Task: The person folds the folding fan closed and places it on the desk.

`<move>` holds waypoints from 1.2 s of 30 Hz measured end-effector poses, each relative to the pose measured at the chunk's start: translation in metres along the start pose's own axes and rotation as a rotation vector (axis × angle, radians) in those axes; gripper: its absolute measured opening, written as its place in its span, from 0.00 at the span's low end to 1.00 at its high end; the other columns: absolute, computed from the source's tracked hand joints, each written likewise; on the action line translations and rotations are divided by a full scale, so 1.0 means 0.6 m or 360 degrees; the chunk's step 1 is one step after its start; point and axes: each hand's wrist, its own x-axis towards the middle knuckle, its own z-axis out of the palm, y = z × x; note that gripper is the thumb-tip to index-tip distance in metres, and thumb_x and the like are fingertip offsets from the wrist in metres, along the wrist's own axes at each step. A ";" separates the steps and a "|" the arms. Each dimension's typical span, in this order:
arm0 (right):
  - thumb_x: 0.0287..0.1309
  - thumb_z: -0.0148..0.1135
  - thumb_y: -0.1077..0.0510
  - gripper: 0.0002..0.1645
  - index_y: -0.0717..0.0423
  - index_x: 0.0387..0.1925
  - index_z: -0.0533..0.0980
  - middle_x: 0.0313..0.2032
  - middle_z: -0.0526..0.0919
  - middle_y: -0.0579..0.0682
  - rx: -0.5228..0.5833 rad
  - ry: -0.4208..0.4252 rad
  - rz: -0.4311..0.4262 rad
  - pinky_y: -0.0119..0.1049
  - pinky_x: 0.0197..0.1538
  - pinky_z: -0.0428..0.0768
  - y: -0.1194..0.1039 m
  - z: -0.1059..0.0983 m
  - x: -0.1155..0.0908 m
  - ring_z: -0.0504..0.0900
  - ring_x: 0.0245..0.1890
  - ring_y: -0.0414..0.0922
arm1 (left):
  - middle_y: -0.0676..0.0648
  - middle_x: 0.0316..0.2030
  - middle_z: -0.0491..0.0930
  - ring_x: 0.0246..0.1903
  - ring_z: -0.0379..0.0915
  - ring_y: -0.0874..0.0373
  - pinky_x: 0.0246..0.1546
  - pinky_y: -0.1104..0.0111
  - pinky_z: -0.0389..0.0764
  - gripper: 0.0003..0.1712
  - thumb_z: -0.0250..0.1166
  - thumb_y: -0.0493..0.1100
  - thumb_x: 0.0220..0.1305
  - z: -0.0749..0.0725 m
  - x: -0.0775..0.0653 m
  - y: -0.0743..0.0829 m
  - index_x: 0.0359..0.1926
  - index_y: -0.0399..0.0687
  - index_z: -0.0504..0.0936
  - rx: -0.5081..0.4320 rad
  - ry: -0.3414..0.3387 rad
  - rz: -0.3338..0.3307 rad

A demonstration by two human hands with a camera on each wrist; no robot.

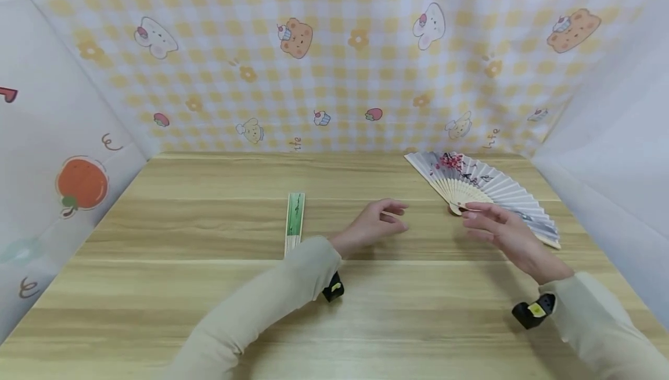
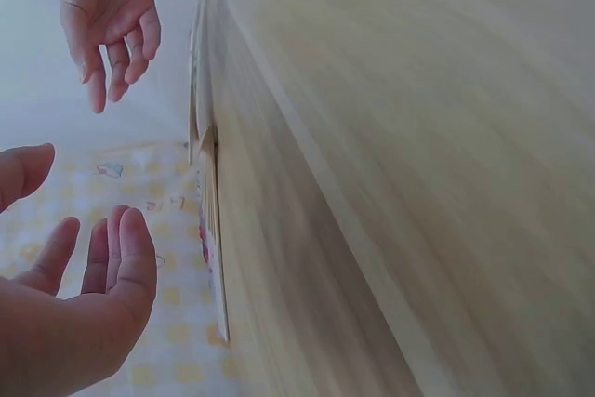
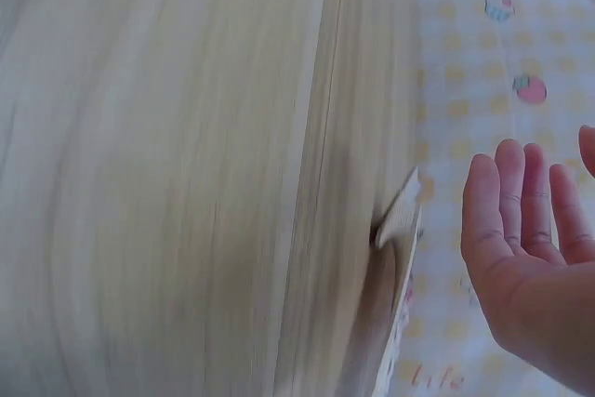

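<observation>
An unfolded white folding fan (image 1: pixel 502 185) with pink blossoms and pale wooden ribs lies at the back right of the table. My right hand (image 1: pixel 504 232) hovers near its pivot end, fingers loosely bent and holding nothing; it overlaps part of the fan in the head view. My left hand (image 1: pixel 373 226) is over the middle of the table, relaxed, with nothing in it. Left of that hand lies a folded fan (image 1: pixel 295 220) with green paper and pale ribs, its lower end hidden by my left sleeve. In the left wrist view the white fan (image 2: pixel 209 230) appears edge-on beyond the fingers.
The wooden table (image 1: pixel 209 298) ends at a yellow checked cloth (image 1: pixel 334 78) behind. White cloth walls (image 1: pixel 606 107) close in the left and right sides. Each wrist wears a small black camera (image 1: pixel 534 311).
</observation>
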 end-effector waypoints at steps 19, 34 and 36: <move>0.62 0.42 0.69 0.20 0.45 0.42 0.75 0.40 0.80 0.40 0.0177 -0.0016 -0.0078 0.28 0.41 0.77 0.015 -0.163 -0.049 0.79 0.40 0.37 | 0.45 0.49 0.73 0.41 0.71 0.61 0.36 0.73 0.75 0.24 0.64 0.39 0.54 0.108 0.092 0.024 0.54 0.46 0.72 -0.0328 0.0031 -0.0066; 0.62 0.50 0.57 0.11 0.35 0.42 0.69 0.40 0.69 0.25 -0.0384 0.0262 0.0194 0.22 0.37 0.76 0.031 -0.211 -0.068 0.74 0.37 0.25 | 0.48 0.48 0.72 0.44 0.69 0.56 0.37 0.69 0.75 0.25 0.64 0.40 0.53 0.127 0.149 0.002 0.54 0.48 0.72 -0.0104 0.0198 -0.0216; 0.61 0.50 0.56 0.11 0.34 0.41 0.68 0.39 0.69 0.25 -0.0396 0.0273 0.0210 0.23 0.37 0.76 0.032 -0.216 -0.067 0.73 0.36 0.24 | 0.47 0.48 0.71 0.45 0.69 0.55 0.39 0.69 0.74 0.25 0.64 0.41 0.53 0.126 0.154 0.002 0.54 0.48 0.71 -0.0059 0.0210 -0.0221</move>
